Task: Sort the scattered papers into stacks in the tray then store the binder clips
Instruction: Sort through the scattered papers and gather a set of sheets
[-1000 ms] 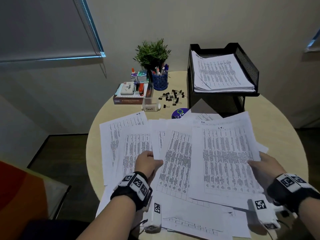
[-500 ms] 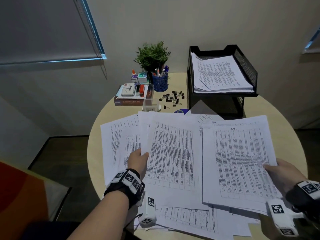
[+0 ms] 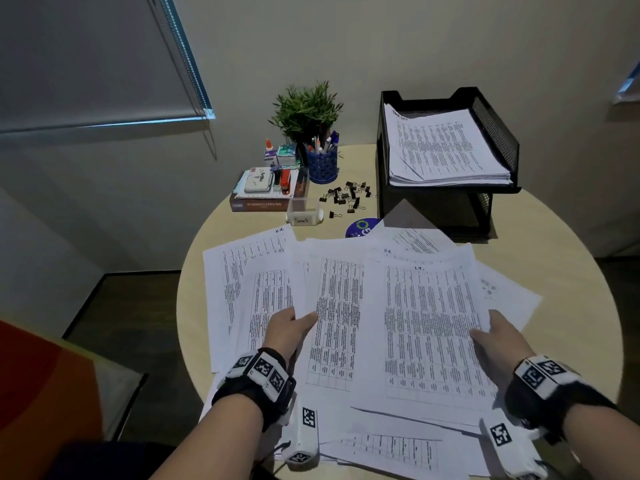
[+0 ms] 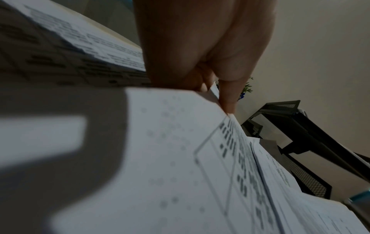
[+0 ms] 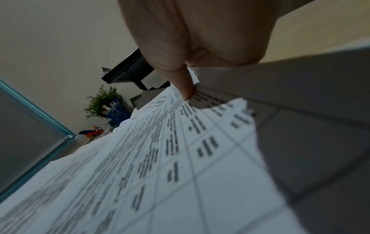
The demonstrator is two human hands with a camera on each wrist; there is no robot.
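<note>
Closer together now, left hand [image 3: 289, 329] and right hand [image 3: 498, 341] pinch papers [image 3: 429, 327].

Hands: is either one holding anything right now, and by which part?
Both. The left hand pinches a printed sheet at its left edge; the right hand grips a sheaf of papers at its right edge.

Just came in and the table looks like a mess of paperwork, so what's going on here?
A person is sorting printed white sheets spread across the round beige table. The left hand pinches the edge of one printed sheet, and the right hand holds a thicker bundle of printed pages. The top tier of the black mesh tray already carries a stack of papers. The small black binder clips lie loose beside a clear box labelled "Small".
</note>
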